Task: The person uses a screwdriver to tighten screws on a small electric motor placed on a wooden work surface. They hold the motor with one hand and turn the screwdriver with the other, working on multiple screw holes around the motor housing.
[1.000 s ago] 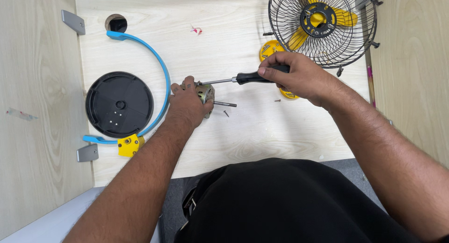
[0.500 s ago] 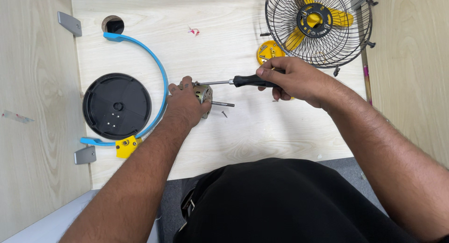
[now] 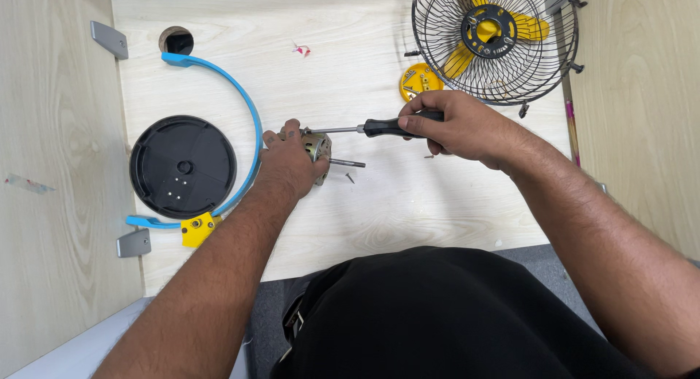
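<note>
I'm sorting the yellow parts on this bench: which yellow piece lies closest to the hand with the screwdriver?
The small yellow round disc, just above the right hand. The yellow fan blades sit inside the wire cage; the yellow bracket is far left.

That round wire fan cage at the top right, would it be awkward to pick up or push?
The wire fan cage is mostly open wire, so it is probably light for its size. Its round rim might let it roll if stood on edge. The thin wires could bend if squeezed.
</note>
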